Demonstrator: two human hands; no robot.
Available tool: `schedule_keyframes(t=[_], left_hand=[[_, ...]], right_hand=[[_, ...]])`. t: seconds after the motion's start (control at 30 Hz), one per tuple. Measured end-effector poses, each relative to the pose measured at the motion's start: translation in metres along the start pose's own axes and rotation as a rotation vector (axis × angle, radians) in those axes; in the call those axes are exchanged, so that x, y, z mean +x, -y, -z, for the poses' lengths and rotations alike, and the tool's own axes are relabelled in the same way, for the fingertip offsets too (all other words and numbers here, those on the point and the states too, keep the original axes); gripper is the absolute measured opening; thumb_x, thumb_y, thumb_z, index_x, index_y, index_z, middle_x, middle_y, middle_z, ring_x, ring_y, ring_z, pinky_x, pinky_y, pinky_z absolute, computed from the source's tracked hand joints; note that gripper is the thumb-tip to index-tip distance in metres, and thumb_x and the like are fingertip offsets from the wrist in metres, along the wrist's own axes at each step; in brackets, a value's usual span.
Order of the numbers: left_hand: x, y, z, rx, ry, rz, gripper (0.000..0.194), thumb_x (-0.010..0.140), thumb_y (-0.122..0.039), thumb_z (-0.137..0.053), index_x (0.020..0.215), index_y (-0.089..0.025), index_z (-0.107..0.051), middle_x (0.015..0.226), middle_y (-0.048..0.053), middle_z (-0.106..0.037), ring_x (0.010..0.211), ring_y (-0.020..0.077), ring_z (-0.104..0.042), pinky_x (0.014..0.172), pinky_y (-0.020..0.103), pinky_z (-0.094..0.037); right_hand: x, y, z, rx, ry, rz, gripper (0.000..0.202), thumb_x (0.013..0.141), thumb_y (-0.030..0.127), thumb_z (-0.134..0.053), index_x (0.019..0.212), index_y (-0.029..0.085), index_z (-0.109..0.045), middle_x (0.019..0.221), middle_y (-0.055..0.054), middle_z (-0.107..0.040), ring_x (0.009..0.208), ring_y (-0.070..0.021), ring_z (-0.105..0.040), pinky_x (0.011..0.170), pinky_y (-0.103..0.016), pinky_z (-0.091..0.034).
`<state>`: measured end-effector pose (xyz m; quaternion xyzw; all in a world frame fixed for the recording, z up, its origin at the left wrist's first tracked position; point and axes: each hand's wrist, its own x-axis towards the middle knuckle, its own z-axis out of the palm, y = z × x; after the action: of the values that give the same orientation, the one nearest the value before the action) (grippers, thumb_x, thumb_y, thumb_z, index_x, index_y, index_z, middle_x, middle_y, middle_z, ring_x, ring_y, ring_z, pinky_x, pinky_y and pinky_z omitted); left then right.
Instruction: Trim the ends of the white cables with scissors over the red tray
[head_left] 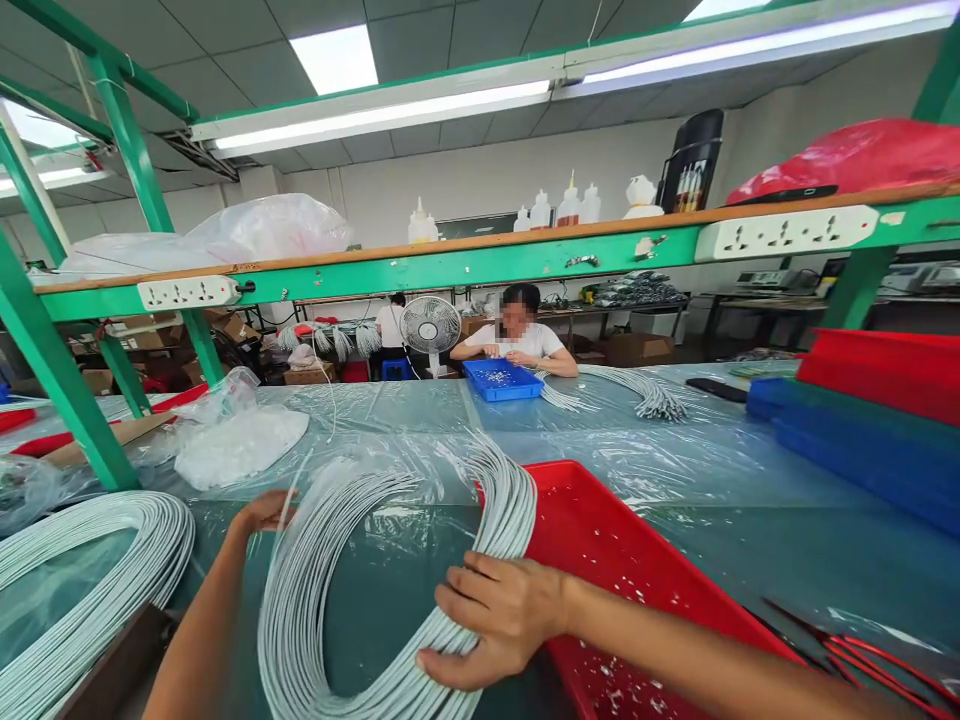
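Observation:
A thick bundle of thin white cables (296,600) lies curved in a U on the table before me. My right hand (499,620) is wrapped over its right limb, with the fingers across the cables and the thumb along the near side. At the left limb's outer side is my left hand (268,510), with a pale, smeared strand crossing its fingertips. Those fingers are partly hidden, so their grip is unclear. Beside the bundle's right end sits a red tray (600,540) with small white scraps in it; the cable ends overlap its rim.
Another cable coil (161,540) lies at the left. Red-handled scissors (877,655) rest at the right, below stacked blue and red bins (870,430). Across the table, a person (536,335) works over a blue tray (506,392). A green-framed shelf (450,268) spans above.

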<state>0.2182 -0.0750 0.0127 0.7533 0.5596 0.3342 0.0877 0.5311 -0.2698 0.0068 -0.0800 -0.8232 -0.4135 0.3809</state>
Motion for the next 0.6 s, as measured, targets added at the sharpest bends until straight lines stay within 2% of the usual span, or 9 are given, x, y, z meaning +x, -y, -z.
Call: schedule_keyframes(t=[0.1,0.17,0.27,0.33,0.4,0.5,0.6], left_hand=[[0.005,-0.016,-0.003,-0.021,0.118,0.061,0.028,0.087,-0.033,-0.05,0.104,-0.012,-0.055,0.099,0.007,-0.059,0.084,0.019,-0.059,0.074,0.038,-0.049],[-0.005,-0.035,-0.013,-0.062,0.215,0.035,0.034,0.089,-0.038,-0.045,0.111,-0.013,-0.052,0.109,0.01,-0.057,0.094,0.0213,-0.057,0.082,0.042,-0.045],[-0.053,-0.061,-0.033,-0.148,0.509,-0.061,0.043,0.088,-0.05,-0.035,0.104,-0.018,-0.058,0.106,0.008,-0.061,0.098,0.0214,-0.056,0.085,0.038,-0.042],[-0.099,-0.07,-0.04,-0.168,0.767,-0.082,0.05,0.084,-0.059,-0.03,0.085,-0.024,-0.066,0.088,0.003,-0.067,0.085,0.0224,-0.061,0.074,0.031,-0.045],[-0.141,-0.07,-0.036,-0.123,0.942,-0.047,0.057,0.079,-0.067,-0.028,0.065,-0.024,-0.064,0.064,0.002,-0.063,0.064,0.0234,-0.06,0.058,0.032,-0.043],[-0.176,-0.06,-0.016,-0.013,0.974,0.038,0.057,0.077,-0.069,-0.028,0.059,-0.022,-0.056,0.06,0.003,-0.055,0.057,0.0231,-0.054,0.053,0.032,-0.035],[-0.176,-0.049,0.01,0.08,0.929,0.113,0.055,0.077,-0.068,-0.028,0.064,-0.02,-0.053,0.063,0.004,-0.052,0.058,0.0218,-0.05,0.053,0.031,-0.03]], right_hand=[[0.01,-0.007,-0.008,0.037,-0.025,0.131,0.013,0.08,0.037,-0.055,0.088,0.028,-0.06,0.07,0.0,-0.058,0.06,-0.0132,-0.052,0.048,-0.025,-0.042],[0.011,-0.008,-0.013,0.051,-0.035,0.195,0.018,0.082,0.036,-0.054,0.099,0.034,-0.057,0.071,0.002,-0.058,0.061,-0.0122,-0.052,0.05,-0.024,-0.041],[0.001,-0.002,-0.021,0.072,-0.029,0.213,0.02,0.083,0.037,-0.053,0.103,0.035,-0.054,0.068,0.004,-0.056,0.059,-0.0107,-0.051,0.05,-0.023,-0.041],[-0.012,0.005,-0.026,0.085,0.001,0.178,0.021,0.084,0.037,-0.052,0.105,0.035,-0.052,0.068,0.005,-0.055,0.057,-0.0101,-0.05,0.05,-0.022,-0.039],[-0.026,0.012,-0.031,0.089,0.053,0.111,0.021,0.085,0.036,-0.052,0.106,0.034,-0.051,0.069,0.004,-0.056,0.057,-0.0102,-0.05,0.05,-0.022,-0.038],[-0.04,0.023,-0.039,0.101,0.144,0.014,0.022,0.086,0.03,-0.051,0.108,0.033,-0.049,0.069,0.003,-0.056,0.059,-0.0112,-0.05,0.051,-0.022,-0.037],[-0.039,0.04,-0.048,0.15,0.245,-0.071,0.027,0.089,0.021,-0.048,0.113,0.032,-0.048,0.07,0.002,-0.056,0.059,-0.0125,-0.05,0.051,-0.023,-0.037]])
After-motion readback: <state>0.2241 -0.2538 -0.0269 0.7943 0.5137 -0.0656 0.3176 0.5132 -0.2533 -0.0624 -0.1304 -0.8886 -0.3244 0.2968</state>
